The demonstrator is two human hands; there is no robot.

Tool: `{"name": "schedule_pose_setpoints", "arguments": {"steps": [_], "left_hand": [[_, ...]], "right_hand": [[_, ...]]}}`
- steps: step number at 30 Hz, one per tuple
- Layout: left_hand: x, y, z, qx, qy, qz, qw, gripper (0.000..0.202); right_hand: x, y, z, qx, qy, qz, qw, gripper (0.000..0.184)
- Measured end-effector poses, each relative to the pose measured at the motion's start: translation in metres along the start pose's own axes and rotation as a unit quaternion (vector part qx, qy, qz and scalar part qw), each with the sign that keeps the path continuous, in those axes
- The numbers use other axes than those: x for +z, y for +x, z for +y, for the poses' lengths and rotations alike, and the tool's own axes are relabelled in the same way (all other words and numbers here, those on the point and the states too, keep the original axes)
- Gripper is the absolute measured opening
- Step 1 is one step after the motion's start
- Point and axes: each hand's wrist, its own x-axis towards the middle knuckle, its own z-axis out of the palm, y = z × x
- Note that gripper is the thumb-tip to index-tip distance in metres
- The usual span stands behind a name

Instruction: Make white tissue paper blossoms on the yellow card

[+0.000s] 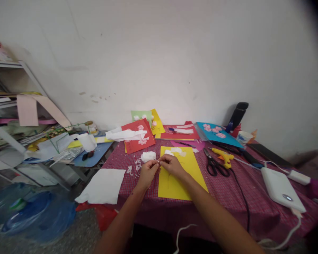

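My left hand and my right hand meet at the middle of the table, fingertips pinched together. A tiny white bit, seemingly paper, shows between them; most of it is hidden by the fingers. Just behind my left hand lies a heap of white paper pieces, with torn white scraps scattered to its left. Under my right hand is a yellow sheet with a thin drawn line and several white paper pieces near its top edge.
White tissue hangs at the table's front left. Right of the yellow sheet lie black scissors, a yellow glue gun with its cord, and a white power bank. Decorated red and blue cards lie behind.
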Motion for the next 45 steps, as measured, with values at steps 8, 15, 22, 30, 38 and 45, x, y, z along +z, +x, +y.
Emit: {"name": "schedule_pose_setpoints", "arguments": {"steps": [8,15,22,30,38,45], "left_hand": [[-0.0003,0.0000,-0.0006,0.010,0.007,-0.008,1.000,0.019],[0.0006,-0.0004,-0.0002,0.011,0.002,0.003,1.000,0.018],[0.0000,0.0001,-0.0011,0.007,-0.006,0.008,1.000,0.018],[-0.0004,-0.0009,0.0002,0.016,0.008,0.001,1.000,0.021],[-0.0006,-0.0004,-0.0036,0.017,0.017,0.001,1.000,0.023],[-0.0005,-0.0006,-0.0015,0.030,0.041,0.002,0.999,0.023]], "right_hand": [[0.0013,0.0005,0.0038,0.032,0.036,0.001,0.999,0.009],[0.0016,0.0004,0.0058,0.051,0.069,-0.008,0.996,0.007],[0.0030,0.0007,0.0069,0.049,0.080,-0.010,0.996,0.004],[0.0046,0.0000,0.0096,0.052,0.067,-0.012,0.996,0.007],[0.0050,-0.0006,0.0070,0.045,0.074,-0.015,0.996,0.005],[0.0045,0.0001,0.0060,0.046,0.091,-0.021,0.995,0.005]]}}
